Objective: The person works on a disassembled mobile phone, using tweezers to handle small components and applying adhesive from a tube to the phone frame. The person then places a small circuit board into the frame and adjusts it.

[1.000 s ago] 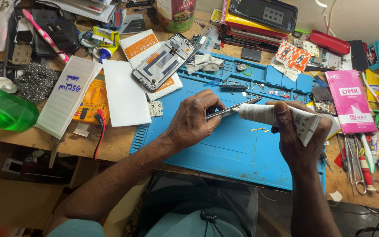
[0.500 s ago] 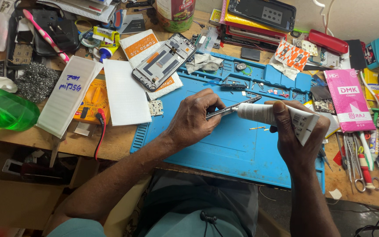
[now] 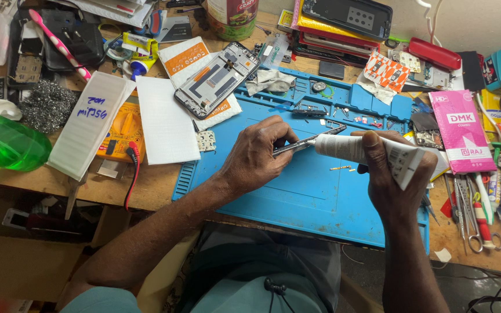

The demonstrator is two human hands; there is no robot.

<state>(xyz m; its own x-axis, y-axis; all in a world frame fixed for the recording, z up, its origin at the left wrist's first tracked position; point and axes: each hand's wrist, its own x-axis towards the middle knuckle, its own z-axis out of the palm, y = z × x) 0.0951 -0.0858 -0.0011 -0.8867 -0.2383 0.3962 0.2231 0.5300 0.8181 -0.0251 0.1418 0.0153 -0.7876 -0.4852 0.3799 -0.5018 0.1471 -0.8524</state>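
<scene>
My left hand (image 3: pixel 259 156) grips a thin dark metal tool (image 3: pixel 308 141), tweezer-like, over the blue work mat (image 3: pixel 297 197). My right hand (image 3: pixel 387 179) holds a white squeeze tube (image 3: pixel 366 152) with its nozzle end pointed left at the tool's tip. The two hands are close together above the mat's middle. A small brass-coloured part (image 3: pixel 341 168) lies on the mat just below the tube.
An opened phone frame (image 3: pixel 217 79) lies at the mat's upper left corner. A yellow multimeter (image 3: pixel 122 130) with a red lead, white boxes and a green bottle (image 3: pixel 4 142) sit left. A pink packet (image 3: pixel 458 130), screwdrivers and scissors (image 3: pixel 474 220) crowd the right side.
Both hands keep their hold and stay nearly in place; the tube and tool tip have shifted only slightly.
</scene>
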